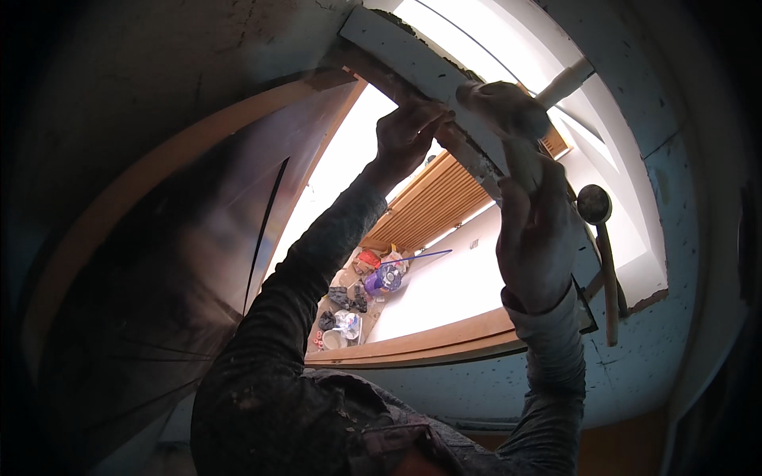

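A long pale board (425,63) slants across the top of the opening, with a dark lower edge and rough material along its upper side. My left hand (409,139) is raised to that lower edge, its fingers closed against it. What they pinch, if anything, is hidden. My right hand (540,238) is up at the board's lower right end, thumb and fingers curled round something too smeared to name. Just above its fingers is a blurred, rounded brown shape (508,107), whose kind I cannot tell. Right of this hand is a mallet (594,204) with a dark head and wooden handle.
Wooden trim (429,339) borders the bright opening, and a dark glossy panel (159,238) stands on the left. Beyond are a slatted wooden panel (432,202), a purple bucket (384,278), a blue stick (425,255) and bags. A speckled blue-grey wall (659,333) surrounds the right side.
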`<action>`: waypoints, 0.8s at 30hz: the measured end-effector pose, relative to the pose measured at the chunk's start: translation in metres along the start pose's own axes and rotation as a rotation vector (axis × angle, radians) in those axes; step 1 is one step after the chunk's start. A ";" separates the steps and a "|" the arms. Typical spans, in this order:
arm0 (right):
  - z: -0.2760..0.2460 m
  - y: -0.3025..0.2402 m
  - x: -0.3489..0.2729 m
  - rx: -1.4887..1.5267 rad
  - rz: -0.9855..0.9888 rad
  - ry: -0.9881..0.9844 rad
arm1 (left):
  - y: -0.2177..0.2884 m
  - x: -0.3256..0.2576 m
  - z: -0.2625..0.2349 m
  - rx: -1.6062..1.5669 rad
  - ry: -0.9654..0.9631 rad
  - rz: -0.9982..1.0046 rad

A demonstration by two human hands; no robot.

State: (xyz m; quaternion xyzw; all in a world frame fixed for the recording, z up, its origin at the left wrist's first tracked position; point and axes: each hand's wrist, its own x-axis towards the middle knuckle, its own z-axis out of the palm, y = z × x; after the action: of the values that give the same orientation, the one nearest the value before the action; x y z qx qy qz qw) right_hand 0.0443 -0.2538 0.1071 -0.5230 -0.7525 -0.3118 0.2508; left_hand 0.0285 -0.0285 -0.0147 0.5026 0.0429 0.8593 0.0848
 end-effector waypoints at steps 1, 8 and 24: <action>0.000 -0.005 0.000 0.016 -0.046 0.050 | -0.002 0.000 -0.001 0.011 -0.008 -0.011; 0.007 0.008 0.001 -0.058 0.113 -0.113 | 0.000 -0.001 -0.001 0.064 -0.043 -0.042; 0.017 0.017 -0.013 0.020 0.226 -0.126 | -0.007 -0.003 0.010 -0.241 0.105 -0.225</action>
State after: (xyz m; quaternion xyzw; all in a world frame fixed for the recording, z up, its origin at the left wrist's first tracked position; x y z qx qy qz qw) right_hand 0.0637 -0.2449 0.0896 -0.6205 -0.7062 -0.2404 0.2418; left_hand 0.0397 -0.0220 -0.0135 0.4350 -0.0002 0.8684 0.2379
